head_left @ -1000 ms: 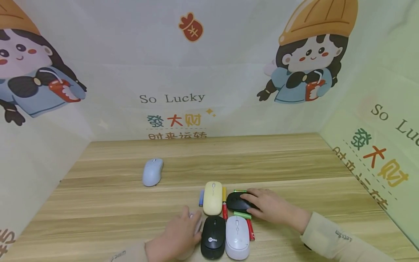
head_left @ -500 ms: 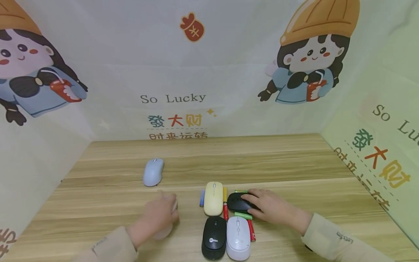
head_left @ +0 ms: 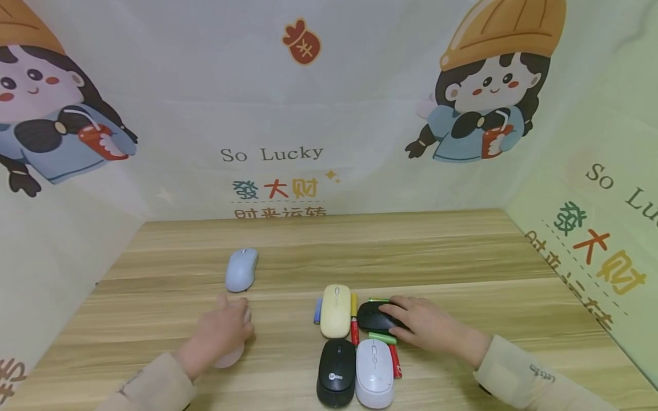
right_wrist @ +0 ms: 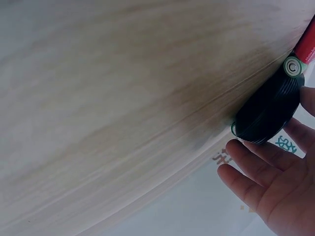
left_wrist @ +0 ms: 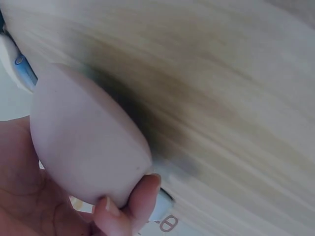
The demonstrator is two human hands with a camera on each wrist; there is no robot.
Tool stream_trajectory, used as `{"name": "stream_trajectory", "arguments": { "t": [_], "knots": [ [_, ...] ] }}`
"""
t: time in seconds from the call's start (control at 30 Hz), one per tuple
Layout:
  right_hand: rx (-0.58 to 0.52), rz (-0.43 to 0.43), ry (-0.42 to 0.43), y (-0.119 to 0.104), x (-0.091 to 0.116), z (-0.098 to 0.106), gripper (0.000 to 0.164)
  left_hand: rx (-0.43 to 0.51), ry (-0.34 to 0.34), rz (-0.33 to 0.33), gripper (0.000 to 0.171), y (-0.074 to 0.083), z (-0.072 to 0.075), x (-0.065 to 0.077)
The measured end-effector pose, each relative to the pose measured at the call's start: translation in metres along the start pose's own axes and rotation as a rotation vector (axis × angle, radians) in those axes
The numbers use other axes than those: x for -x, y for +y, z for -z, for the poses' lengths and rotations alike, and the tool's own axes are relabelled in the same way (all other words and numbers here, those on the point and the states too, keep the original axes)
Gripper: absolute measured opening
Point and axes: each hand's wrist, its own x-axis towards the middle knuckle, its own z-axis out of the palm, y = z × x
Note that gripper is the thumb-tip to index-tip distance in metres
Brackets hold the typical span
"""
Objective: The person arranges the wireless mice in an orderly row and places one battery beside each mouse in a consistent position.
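My left hand (head_left: 216,337) grips a pale pinkish computer mouse (left_wrist: 88,132), fingertips curled at one end of it; a shadow falls on the table beside it. Just beyond that hand lies a light blue mouse (head_left: 241,270). At the right, my right hand (head_left: 429,325) rests on a black mouse (head_left: 371,317), its fingers fairly straight and the thumb at the near side. Seen from the right wrist, a red battery (right_wrist: 306,44) and a green-ringed battery end (right_wrist: 293,67) sit right beside this black mouse.
A yellow mouse (head_left: 336,311), a second black mouse (head_left: 336,374) and a white mouse (head_left: 374,374) stand grouped at the front middle. Among them are a blue battery (head_left: 317,311), a yellow-and-red line of batteries (head_left: 354,311), a green battery (head_left: 382,338) and a red one (head_left: 395,362). Printed cloth walls enclose the table (head_left: 437,245).
My left hand has carried the pale mouse leftward, away from the group and to just in front of the light blue mouse. The right hand stays on the black mouse.
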Motion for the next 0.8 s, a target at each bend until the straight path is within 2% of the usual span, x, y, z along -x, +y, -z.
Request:
{"name": "stream_trajectory", "arguments": {
  "t": [0.37, 0.47, 0.6, 0.7, 0.8],
  "knots": [
    [0.007, 0.009, 0.007, 0.0, -0.001, 0.001, 0.04, -0.064, 0.023, -0.004, 0.035, -0.007, -0.011, -0.001],
    [0.013, 0.014, 0.017, 0.0, 0.0, 0.0, 0.04, -0.129, 0.026, -0.059, 0.029, -0.007, -0.012, 0.001],
    [0.015, 0.014, 0.023, 0.001, 0.0, -0.001, 0.04, -0.358, -0.01, -0.219, 0.016, -0.008, -0.011, 0.003],
    [0.012, 0.012, 0.022, 0.001, 0.001, 0.0, 0.04, -0.418, -0.013, -0.267, 0.012, -0.008, -0.011, 0.002],
    [0.01, 0.01, 0.016, 0.0, 0.001, 0.0, 0.04, -0.252, 0.017, -0.158, 0.017, -0.007, -0.013, 0.001]
  ]
}}
